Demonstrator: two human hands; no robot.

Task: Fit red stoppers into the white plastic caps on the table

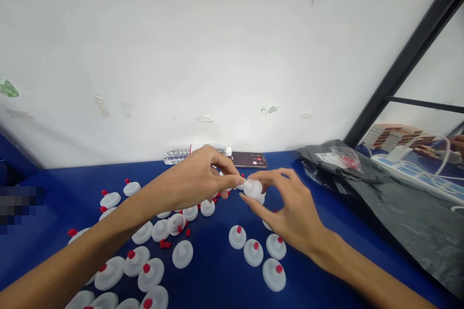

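Over the blue table (pixel 217 280) both my hands meet on one white plastic cap (pixel 253 188). My right hand (pixel 290 212) grips the cap between thumb and fingers. My left hand (pixel 197 176) pinches at the cap's left side; whatever is between its fingertips is too small to make out. Below the hands lie several white caps, many with a red plug on top, such as one white cap with a red plug (pixel 253 252). Loose red plugs (pixel 166 244) are scattered among them.
A phone (pixel 249 159) and a lying water bottle (pixel 181 154) sit at the back by the white wall. A black plastic bag (pixel 380 193) with a small clear bag covers the table's right side. Beyond it, a power strip (pixel 413 174) and stacked boxes.
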